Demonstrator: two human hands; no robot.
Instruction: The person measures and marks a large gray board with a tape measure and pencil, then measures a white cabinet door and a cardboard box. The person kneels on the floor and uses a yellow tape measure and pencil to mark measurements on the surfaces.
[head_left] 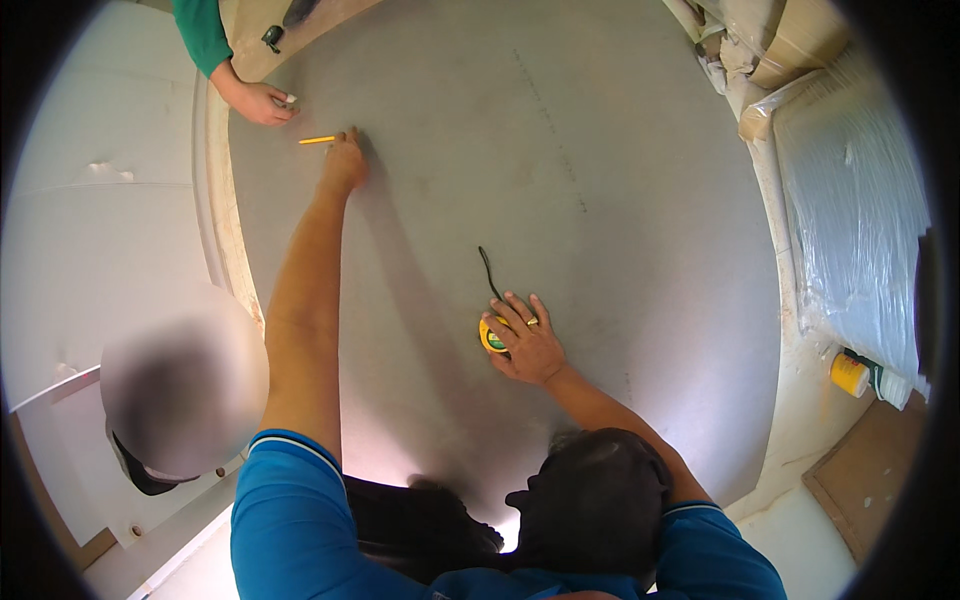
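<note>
My left arm reaches far across a large grey sheet [430, 80]. At its end my left hand [346, 162] is closed, with a yellow pencil [317, 140] sticking out leftward from its fingers. Nearer to me, my right hand [527, 345] lies over a round yellow tape measure [490, 334], its fingers curled across the top. A black cord [485, 262] trails from the tape measure onto the sheet. Just beyond the pencil is a co-worker's hand [262, 103] in a green sleeve, holding a small whitish piece whose kind I cannot make out.
A small dark object [272, 38] lies beyond the sheet's far left edge. White panels [110, 230] stand at the left, near another person's blurred head. Along the right are plastic-wrapped goods [850, 200], a yellow container [849, 375] and a brown board [870, 480].
</note>
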